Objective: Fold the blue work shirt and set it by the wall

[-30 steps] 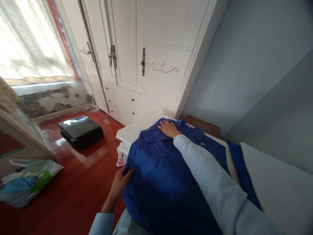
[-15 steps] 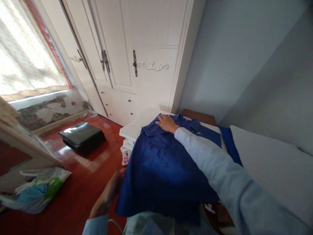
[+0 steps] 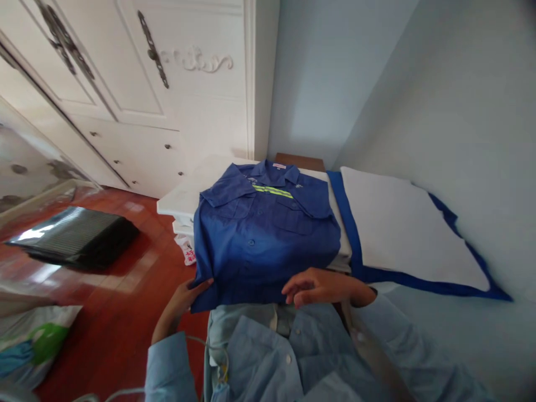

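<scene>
A dark blue short-sleeved work shirt [image 3: 268, 240] lies spread front up, collar away from me, with buttons, chest pockets and a yellow-green reflective stripe. It covers much of a white tabletop [image 3: 184, 192], and its hem hangs toward my lap. My left hand [image 3: 184, 300] grips the lower left corner of the shirt, thumb on top and fingers hidden behind the cloth. At the hem's right side is my right hand [image 3: 322, 286], fingers loosely bent and apart, holding nothing; whether it touches the fabric I cannot tell.
On the right lies a white board or sheet [image 3: 406, 229] over blue cloth [image 3: 347, 218]. A white wardrobe [image 3: 201, 123] stands behind the table. To the left on the red floor are a black ribbed package [image 3: 75, 234] and a plastic bag [image 3: 42, 340].
My right hand has come back from the collar to the hem. The shirt now lies flatter, its sleeves folded inward and the stripe showing. The view has turned right and down.
</scene>
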The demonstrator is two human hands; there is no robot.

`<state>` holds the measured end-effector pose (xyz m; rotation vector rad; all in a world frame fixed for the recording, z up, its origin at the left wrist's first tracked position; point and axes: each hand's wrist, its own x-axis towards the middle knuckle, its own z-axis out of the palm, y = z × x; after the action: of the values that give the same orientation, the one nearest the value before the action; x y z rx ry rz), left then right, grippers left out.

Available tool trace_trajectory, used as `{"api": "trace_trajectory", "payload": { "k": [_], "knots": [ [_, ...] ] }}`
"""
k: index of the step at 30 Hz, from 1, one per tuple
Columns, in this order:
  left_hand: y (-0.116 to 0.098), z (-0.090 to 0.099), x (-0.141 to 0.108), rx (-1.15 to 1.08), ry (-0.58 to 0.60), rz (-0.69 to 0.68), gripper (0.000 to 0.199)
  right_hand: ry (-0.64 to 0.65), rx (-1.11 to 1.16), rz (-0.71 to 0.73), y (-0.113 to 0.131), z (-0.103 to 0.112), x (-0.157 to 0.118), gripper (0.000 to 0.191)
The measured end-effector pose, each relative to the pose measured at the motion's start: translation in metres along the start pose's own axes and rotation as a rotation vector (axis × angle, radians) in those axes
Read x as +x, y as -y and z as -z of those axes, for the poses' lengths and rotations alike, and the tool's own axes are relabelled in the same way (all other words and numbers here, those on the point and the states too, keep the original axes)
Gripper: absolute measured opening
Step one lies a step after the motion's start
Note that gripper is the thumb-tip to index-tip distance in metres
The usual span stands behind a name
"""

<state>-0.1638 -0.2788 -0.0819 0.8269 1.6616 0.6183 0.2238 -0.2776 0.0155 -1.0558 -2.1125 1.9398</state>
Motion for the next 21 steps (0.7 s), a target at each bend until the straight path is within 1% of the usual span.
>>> {"api": "trace_trajectory", "payload": {
  "k": [1,2,4,5,7,8,9,11,12,14,16,17,19,21],
  "knots": [
    [0.001,0.001,0.001,0.027,-0.036,-0.013,0.065,-0.071,0.017,-0.085,-0.028,-0.01,-0.003,0.052],
    [0.0,0.002,0.003,0.065,-0.086,-0.021,0.063,-0.205,0.027,-0.171,-0.057,-0.018,-0.002,0.052],
    [-0.002,0.002,0.004,0.147,-0.19,-0.025,0.06,-0.56,0.061,-0.307,-0.109,-0.031,0.007,0.051],
    [-0.003,0.001,0.003,0.179,-0.224,-0.024,0.059,-0.698,0.073,-0.345,-0.129,-0.035,0.014,0.049],
    [-0.006,-0.002,0.001,0.207,-0.261,-0.028,0.059,-0.925,0.098,-0.337,-0.158,-0.038,0.028,0.05],
    [-0.007,-0.004,-0.001,0.195,-0.272,-0.035,0.06,-0.998,0.109,-0.296,-0.166,-0.038,0.035,0.052],
    [-0.006,-0.006,-0.003,0.169,-0.28,-0.046,0.061,-1.043,0.122,-0.242,-0.17,-0.036,0.041,0.054],
    [-0.003,-0.005,-0.005,0.11,-0.282,-0.077,0.063,-1.065,0.154,-0.153,-0.174,-0.033,0.05,0.058],
    [0.0,-0.003,-0.006,0.093,-0.277,-0.081,0.063,-1.059,0.173,-0.137,-0.175,-0.031,0.053,0.057],
    [0.007,0.004,-0.005,0.088,-0.261,-0.067,0.06,-1.054,0.199,-0.149,-0.175,-0.028,0.052,0.051],
    [0.013,0.013,-0.002,0.095,-0.256,-0.063,0.055,-1.091,0.224,-0.164,-0.175,-0.029,0.044,0.047],
    [0.014,0.016,-0.001,0.093,-0.275,-0.078,0.052,-1.12,0.256,-0.152,-0.176,-0.03,0.039,0.047],
    [0.015,0.02,0.001,0.096,-0.352,-0.13,0.047,-1.181,0.38,-0.106,-0.175,-0.033,0.026,0.048],
    [0.012,0.019,0.0,0.11,-0.439,-0.171,0.047,-1.234,0.537,-0.068,-0.173,-0.036,0.014,0.047]
  ]
}}
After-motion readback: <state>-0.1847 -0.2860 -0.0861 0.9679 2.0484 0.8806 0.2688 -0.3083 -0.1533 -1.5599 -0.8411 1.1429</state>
